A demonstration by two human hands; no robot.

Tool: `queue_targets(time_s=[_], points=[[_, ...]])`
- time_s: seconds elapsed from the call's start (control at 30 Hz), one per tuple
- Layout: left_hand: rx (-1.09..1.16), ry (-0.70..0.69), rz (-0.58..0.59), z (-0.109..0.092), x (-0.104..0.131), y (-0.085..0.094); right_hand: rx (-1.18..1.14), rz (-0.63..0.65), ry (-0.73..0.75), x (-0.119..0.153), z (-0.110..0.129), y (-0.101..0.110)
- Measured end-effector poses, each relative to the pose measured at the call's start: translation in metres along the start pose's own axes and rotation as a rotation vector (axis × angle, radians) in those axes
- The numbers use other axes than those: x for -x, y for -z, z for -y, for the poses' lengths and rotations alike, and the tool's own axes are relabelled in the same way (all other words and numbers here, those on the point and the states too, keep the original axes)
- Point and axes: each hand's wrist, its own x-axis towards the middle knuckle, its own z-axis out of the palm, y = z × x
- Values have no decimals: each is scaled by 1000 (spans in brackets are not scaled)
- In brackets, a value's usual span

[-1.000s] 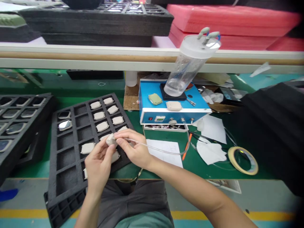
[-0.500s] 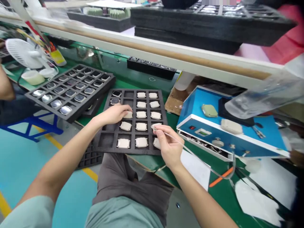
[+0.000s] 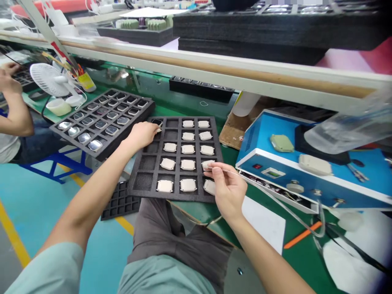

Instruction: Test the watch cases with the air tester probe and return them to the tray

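My left hand point(image 3: 143, 135) is at the upper left of the black foam tray point(image 3: 145, 182), its fingers closed over a cell of the left column. A pale edge of a watch case point(image 3: 159, 130) shows at the fingertips; the rest is hidden. My right hand point(image 3: 228, 190) pinches a thin pen at the end of a clear tube point(image 3: 269, 192), over the tray's right column. The pen's tip is close to a cream-coloured watch case point(image 3: 208, 165). Several cream cases lie in the other columns, and a dark-faced watch point(image 3: 157, 122) sits in the top left cell.
To the left, another foam tray point(image 3: 101, 153) holds several dark-faced watches. A blue machine point(image 3: 254, 143) with a dial stands at right, carrying a green case point(image 3: 281, 143) and a cream one point(image 3: 315, 164). A shelf point(image 3: 196, 77) crosses above. A co-worker's arm point(image 3: 18, 110) shows far left.
My left hand has moved up and left, from the second column's middle cell to the left column's second cell. My right hand stays by the right column with the pen. The view has shifted slightly.
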Motion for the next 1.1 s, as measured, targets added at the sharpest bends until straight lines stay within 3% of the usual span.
queue_targets(time_s=[0.13, 0.23, 0.33, 0.47, 0.6, 1.1], points=[[163, -13, -6, -48, 59, -20, 92, -49, 105, -1, -4, 1], [712, 170, -2, -85, 111, -51, 140, -63, 194, 0, -7, 3], [955, 290, 27, -108, 137, -81, 122, -69, 219, 1, -7, 4], [1012, 276, 86, -113, 139, -97, 100, 1, 242, -1, -2, 4], [1001, 240, 92, -112, 138, -95, 106, 53, 236, -3, 0, 5], [1020, 215, 72, -114, 143, -96, 161, 47, 227, -3, 2, 6]])
